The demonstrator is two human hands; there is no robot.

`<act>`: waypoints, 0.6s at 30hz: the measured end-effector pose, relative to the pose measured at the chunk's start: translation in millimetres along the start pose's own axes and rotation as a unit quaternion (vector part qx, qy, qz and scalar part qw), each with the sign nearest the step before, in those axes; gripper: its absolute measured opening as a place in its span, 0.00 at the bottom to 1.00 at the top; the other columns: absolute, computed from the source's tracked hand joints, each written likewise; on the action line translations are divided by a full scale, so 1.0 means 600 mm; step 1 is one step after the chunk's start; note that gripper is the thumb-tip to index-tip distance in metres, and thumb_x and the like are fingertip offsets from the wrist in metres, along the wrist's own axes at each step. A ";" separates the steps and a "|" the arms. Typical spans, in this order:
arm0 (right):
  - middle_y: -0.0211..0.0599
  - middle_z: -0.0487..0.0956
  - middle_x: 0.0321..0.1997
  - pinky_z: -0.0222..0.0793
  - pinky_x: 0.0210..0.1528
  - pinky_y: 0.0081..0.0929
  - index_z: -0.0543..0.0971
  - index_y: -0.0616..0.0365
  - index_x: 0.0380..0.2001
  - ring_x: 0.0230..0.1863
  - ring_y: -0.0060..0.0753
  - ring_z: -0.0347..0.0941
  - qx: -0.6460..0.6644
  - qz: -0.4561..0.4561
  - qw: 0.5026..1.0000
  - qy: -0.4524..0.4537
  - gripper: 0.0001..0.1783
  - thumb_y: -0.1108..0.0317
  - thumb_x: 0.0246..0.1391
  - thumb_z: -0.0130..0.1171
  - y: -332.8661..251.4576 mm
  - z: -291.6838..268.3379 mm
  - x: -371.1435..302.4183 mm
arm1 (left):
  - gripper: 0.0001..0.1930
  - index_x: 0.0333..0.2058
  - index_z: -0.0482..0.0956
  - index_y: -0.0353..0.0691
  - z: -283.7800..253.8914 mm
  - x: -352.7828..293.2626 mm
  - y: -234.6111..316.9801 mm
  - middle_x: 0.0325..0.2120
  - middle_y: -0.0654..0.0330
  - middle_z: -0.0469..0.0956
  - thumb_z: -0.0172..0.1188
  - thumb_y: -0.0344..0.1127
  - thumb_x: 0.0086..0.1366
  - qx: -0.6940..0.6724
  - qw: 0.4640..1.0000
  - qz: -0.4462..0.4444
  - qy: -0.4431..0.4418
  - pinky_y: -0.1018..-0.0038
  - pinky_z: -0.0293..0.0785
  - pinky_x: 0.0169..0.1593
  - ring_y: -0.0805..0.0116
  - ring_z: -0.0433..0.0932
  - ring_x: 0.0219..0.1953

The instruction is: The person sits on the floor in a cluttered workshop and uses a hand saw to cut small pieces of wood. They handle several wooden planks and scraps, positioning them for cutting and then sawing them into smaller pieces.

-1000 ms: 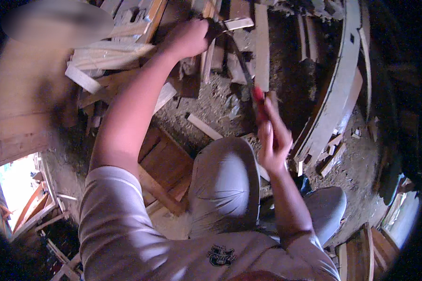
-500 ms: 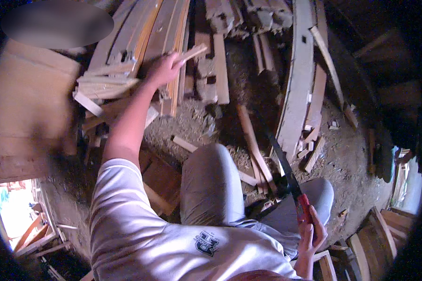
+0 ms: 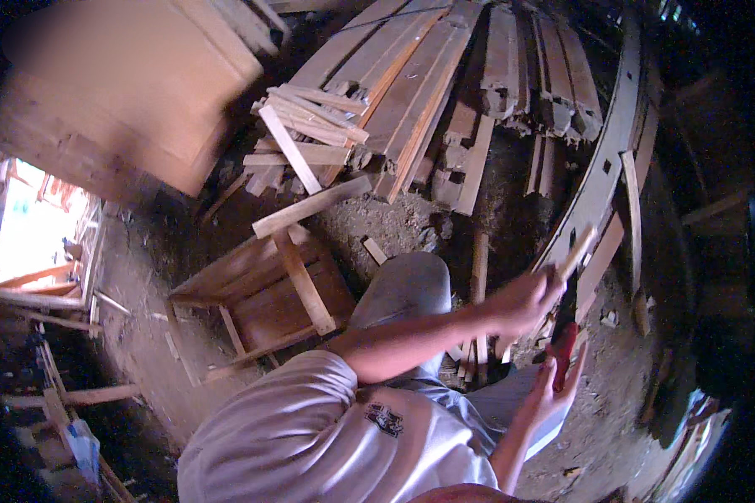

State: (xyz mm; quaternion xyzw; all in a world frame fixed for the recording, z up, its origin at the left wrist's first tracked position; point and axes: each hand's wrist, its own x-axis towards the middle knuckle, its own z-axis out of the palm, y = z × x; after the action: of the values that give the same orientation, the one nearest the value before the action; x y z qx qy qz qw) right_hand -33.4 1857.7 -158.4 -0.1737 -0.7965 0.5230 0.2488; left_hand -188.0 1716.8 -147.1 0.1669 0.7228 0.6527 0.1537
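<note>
My left hand [image 3: 530, 303] reaches across my body to the right, closed round a short wooden strip [image 3: 578, 251] that points up and away from me. Just below it, my right hand [image 3: 559, 386] grips the red handle of a handsaw [image 3: 564, 345] over my right thigh. Most of the saw's dark blade is hard to make out now, lost behind the left hand and in the shadow by the long pale beam [image 3: 606, 172]. Strip and saw handle lie close together; whether they touch I cannot tell.
Long planks [image 3: 403, 101] are stacked ahead, with a heap of short strips [image 3: 315, 126] at their near end. An open wooden frame [image 3: 298, 281] lies left of my knee. A large brown panel [image 3: 134, 92] stands far left. Loose offcuts litter the dirt floor.
My left hand has swung from the plank stack to the right, bringing the wooden strip beside the saw. The right hand keeps hold of the saw. The view has turned left.
</note>
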 end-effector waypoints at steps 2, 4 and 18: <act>0.44 0.80 0.60 0.70 0.57 0.21 0.64 0.57 0.72 0.58 0.31 0.77 0.087 0.013 0.994 -0.060 0.36 0.71 0.62 0.60 0.013 0.016 0.016 | 0.22 0.57 0.67 0.30 0.053 -0.035 -0.036 0.53 0.40 0.75 0.44 0.45 0.80 -0.031 0.997 0.075 -0.017 0.58 0.72 0.57 0.50 0.78 0.54; 0.44 0.80 0.59 0.72 0.55 0.22 0.67 0.59 0.70 0.55 0.31 0.79 0.095 0.008 0.994 -0.060 0.34 0.73 0.61 0.61 0.000 0.032 0.018 | 0.23 0.62 0.64 0.31 0.076 -0.061 -0.044 0.57 0.41 0.72 0.42 0.45 0.80 -0.086 0.994 0.054 -0.030 0.61 0.70 0.60 0.52 0.75 0.59; 0.37 0.82 0.54 0.74 0.50 0.22 0.75 0.61 0.63 0.50 0.26 0.78 0.111 0.138 0.977 -0.122 0.28 0.77 0.58 0.63 0.005 0.031 -0.035 | 0.35 0.60 0.62 0.28 -0.257 -0.174 -0.068 0.52 0.35 0.71 0.69 0.34 0.59 0.436 0.881 -0.046 0.180 0.50 0.76 0.51 0.38 0.77 0.51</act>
State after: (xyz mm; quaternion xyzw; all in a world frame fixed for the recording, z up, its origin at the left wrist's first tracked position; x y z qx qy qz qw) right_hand -27.1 1833.8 -171.5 -0.1878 -0.7266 0.6543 0.0928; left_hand -163.7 1529.1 -171.9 0.0635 0.9564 0.2827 -0.0377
